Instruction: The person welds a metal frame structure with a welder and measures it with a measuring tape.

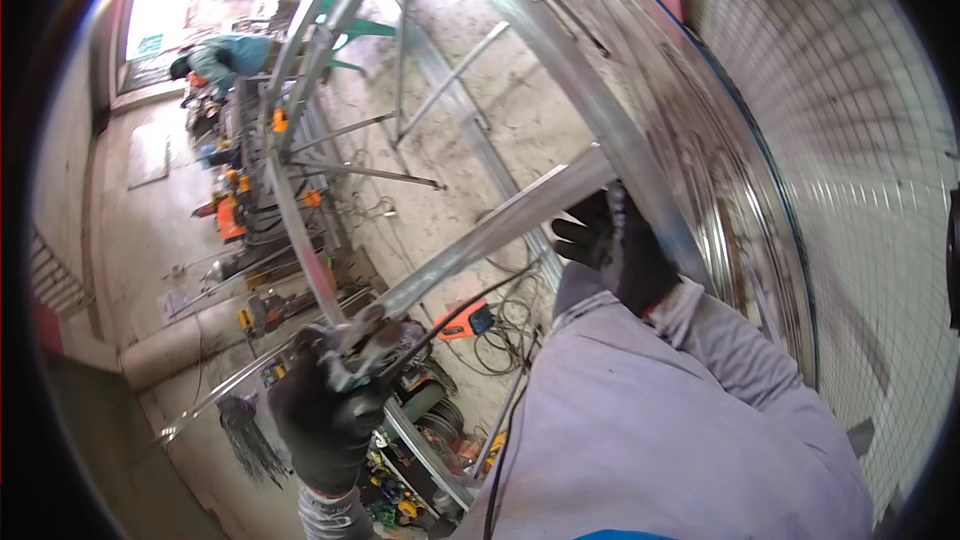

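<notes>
My left hand (330, 405), in a dark glove, is closed at the lower left beside the near end of a flat metal bar (490, 225). A greyish object in its grasp is too blurred to name, and a black cable (460, 307) runs up to it. At the bar's other end, my right hand (625, 255), also in a dark glove, is against the joint with a long curved metal beam (610, 120). Its fingers are partly spread, and some are hidden behind the metal. A thinner metal bar (300, 230) rises from beside my left hand.
Another person (225, 58) bends over at the upper left. Power tools, one an orange tool (230, 218), lie along the left side. An orange and black box (463, 321) rests among coiled cables on the floor. White mesh (860, 170) covers the right side.
</notes>
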`<state>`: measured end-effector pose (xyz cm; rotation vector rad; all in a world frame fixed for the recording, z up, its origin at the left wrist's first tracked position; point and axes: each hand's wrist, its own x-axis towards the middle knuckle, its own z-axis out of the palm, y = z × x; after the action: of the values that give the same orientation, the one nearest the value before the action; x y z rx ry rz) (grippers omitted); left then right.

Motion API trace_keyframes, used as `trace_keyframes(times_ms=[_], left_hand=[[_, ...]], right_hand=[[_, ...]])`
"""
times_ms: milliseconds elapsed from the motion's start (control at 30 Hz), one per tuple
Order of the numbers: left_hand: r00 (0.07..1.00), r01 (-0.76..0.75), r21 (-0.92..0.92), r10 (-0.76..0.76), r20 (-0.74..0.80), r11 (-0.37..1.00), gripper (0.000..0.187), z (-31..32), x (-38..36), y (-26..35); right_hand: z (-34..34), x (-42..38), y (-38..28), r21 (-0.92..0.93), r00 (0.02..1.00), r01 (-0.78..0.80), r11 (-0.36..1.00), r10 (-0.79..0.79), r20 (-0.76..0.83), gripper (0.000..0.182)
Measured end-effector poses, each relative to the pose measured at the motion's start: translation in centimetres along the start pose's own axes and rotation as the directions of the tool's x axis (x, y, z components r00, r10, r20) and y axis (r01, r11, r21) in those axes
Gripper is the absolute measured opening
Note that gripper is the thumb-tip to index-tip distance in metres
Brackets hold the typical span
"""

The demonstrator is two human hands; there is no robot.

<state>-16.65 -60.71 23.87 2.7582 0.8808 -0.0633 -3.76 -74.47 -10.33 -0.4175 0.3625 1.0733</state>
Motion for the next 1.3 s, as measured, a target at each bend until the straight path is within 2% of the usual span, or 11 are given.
trace_keyframes(times_ms=[100, 233, 333, 433, 567, 733, 833, 933, 1067, 1167, 1300], left_hand=[[1.000, 0.012, 0.138, -0.016, 0.027, 0.990, 0.060, -0.4, -0.4, 0.1], [1.000, 0.002, 0.105, -0.004, 0.016, 0.994, 0.065, 0.2, -0.8, -1.1], [0.998, -0.057, 0.202, 0.061, -0.015, 0.978, 0.070, 0.7, -0.7, -1.7], [0.999, -0.034, 0.165, 0.034, 0.006, 0.986, 0.071, 1.2, -0.5, -1.4], [0.999, 0.050, 0.034, -0.050, -0.010, 0.998, 0.067, 1.6, -0.4, -1.4], [0.999, -0.045, 0.244, 0.043, 0.013, 0.969, 0.059, 1.3, -0.1, -1.5], [1.000, 0.009, 0.098, -0.007, -0.020, 0.995, 0.057, 1.8, 0.1, -1.3], [0.999, 0.000, 0.125, -0.005, 0.039, 0.992, 0.054, 1.2, 0.2, -1.9], [1.000, 0.004, 0.098, -0.005, 0.013, 0.995, 0.051, 1.6, 0.3, -1.5], [0.998, 0.047, 0.166, -0.052, 0.026, 0.985, 0.054, 1.6, 0.2, -1.4], [0.999, -0.011, 0.215, 0.000, 0.051, 0.977, 0.056, 1.5, 0.3, -1.3]], right_hand=[[-0.3, -0.1, -0.1, 0.013, 1.000, 0.011, 1.000, -0.011, -0.017, 0.066], [0.6, -0.5, -0.8, 0.002, 1.000, 0.009, 1.000, -0.009, -0.013, 0.066], [0.6, -0.4, -0.7, 0.011, 0.999, 0.006, 1.000, -0.005, -0.033, 0.064], [1.0, -0.6, -0.8, 0.008, 0.999, 0.010, 1.000, -0.010, -0.047, 0.063], [0.6, -0.5, -0.5, 0.010, 0.998, 0.026, 1.000, -0.025, -0.051, 0.062], [0.2, -0.5, -0.6, -0.005, 0.999, 0.036, 0.999, -0.036, -0.001, 0.060], [-0.1, -0.2, -0.4, -0.011, 0.999, 0.034, 0.999, -0.034, 0.018, 0.060], [0.1, -0.3, -0.3, -0.020, 0.999, 0.040, 0.999, -0.040, 0.008, 0.063], [-0.1, -0.3, -0.3, -0.010, 1.000, 0.027, 1.000, -0.027, 0.008, 0.064], [0.1, -0.5, -0.4, 0.030, 0.999, 0.042, 0.999, -0.042, 0.016, 0.064], [0.1, -0.3, -0.4, 0.000, 1.000, 0.018, 1.000, -0.018, -0.009, 0.064]])
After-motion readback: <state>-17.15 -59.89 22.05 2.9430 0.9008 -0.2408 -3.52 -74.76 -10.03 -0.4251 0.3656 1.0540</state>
